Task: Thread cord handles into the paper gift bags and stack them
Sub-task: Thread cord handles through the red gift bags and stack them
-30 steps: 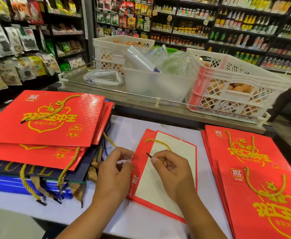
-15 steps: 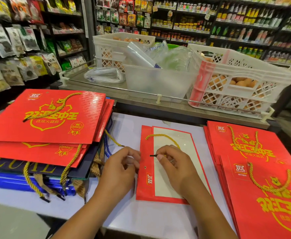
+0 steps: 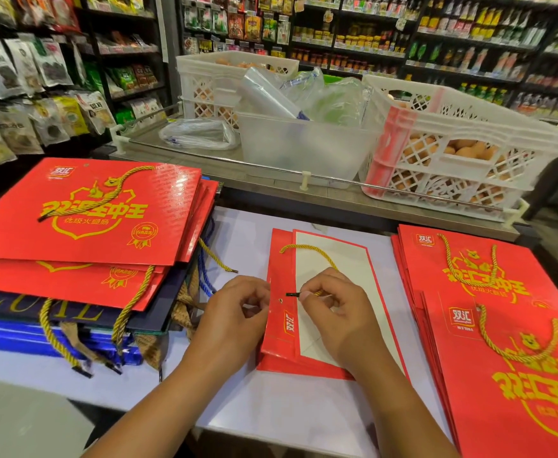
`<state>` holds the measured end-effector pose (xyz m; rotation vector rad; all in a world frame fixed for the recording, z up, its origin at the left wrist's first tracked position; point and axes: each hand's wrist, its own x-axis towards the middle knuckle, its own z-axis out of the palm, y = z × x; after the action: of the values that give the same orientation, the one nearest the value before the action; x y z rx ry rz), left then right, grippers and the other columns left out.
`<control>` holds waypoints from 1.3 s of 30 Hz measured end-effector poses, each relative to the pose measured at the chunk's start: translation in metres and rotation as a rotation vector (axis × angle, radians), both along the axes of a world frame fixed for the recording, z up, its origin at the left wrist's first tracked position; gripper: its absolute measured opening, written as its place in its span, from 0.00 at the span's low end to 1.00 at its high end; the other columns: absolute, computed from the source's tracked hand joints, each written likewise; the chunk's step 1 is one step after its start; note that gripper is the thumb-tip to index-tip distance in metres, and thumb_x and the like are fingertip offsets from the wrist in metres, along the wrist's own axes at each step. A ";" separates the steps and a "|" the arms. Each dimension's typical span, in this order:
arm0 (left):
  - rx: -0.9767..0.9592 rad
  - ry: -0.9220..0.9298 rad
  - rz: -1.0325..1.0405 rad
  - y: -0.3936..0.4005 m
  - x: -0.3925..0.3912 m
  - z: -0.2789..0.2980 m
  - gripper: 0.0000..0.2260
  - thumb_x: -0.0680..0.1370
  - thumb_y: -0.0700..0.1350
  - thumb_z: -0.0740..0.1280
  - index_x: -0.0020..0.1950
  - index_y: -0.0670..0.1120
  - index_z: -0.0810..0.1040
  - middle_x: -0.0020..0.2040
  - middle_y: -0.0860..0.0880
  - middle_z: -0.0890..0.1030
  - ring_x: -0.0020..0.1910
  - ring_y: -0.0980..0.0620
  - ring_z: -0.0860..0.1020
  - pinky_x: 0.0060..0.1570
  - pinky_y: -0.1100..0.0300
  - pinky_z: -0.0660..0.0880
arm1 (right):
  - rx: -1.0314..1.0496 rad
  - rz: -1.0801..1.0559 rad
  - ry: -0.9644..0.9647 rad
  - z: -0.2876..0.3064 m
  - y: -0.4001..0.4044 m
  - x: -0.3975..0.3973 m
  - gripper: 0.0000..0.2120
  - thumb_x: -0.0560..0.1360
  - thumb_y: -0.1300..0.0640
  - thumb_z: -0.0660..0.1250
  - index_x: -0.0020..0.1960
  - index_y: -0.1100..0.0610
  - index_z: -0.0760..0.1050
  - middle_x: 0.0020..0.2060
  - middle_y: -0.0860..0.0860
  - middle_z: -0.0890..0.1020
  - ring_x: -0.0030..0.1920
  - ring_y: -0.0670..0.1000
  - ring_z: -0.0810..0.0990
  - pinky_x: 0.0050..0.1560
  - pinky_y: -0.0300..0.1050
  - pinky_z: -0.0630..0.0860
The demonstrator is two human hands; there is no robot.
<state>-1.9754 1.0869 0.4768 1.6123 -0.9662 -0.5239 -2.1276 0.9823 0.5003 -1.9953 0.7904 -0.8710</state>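
From the head camera, a flattened red gift bag lies on the white worktop between two stacks of finished bags. The right hand pinches the black tip of a gold cord just beside a small punched hole in the bag's folded rim. The left hand has curled fingers pinching the rim's left edge. Behind, white crates hold eggs.

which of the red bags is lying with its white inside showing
The bag in the middle, under both hands. It shows a white panel, while the left stack and right stack lie printed face up.
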 end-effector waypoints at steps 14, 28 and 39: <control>-0.035 -0.067 -0.017 0.004 -0.001 -0.004 0.04 0.78 0.45 0.75 0.49 0.55 0.87 0.47 0.57 0.84 0.47 0.56 0.83 0.46 0.53 0.82 | -0.039 0.017 -0.017 -0.005 -0.004 0.001 0.04 0.79 0.56 0.73 0.45 0.51 0.84 0.45 0.41 0.81 0.52 0.42 0.80 0.47 0.29 0.76; -0.044 -0.040 -0.047 0.006 -0.001 -0.004 0.02 0.79 0.46 0.74 0.50 0.53 0.86 0.48 0.56 0.83 0.46 0.55 0.83 0.48 0.50 0.83 | -0.131 -0.049 0.044 -0.005 -0.001 0.003 0.01 0.77 0.50 0.73 0.47 0.45 0.83 0.47 0.39 0.81 0.53 0.39 0.79 0.48 0.25 0.74; -0.064 -0.044 -0.067 0.006 0.000 -0.005 0.04 0.81 0.43 0.72 0.50 0.53 0.86 0.49 0.57 0.83 0.49 0.56 0.83 0.47 0.52 0.84 | -0.058 -0.017 0.041 -0.003 0.003 0.002 0.04 0.77 0.56 0.74 0.45 0.49 0.85 0.47 0.41 0.81 0.52 0.40 0.80 0.46 0.27 0.75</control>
<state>-1.9754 1.0934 0.4723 1.5438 -1.0629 -0.5002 -2.1256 0.9849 0.4976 -2.0662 0.8149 -0.8746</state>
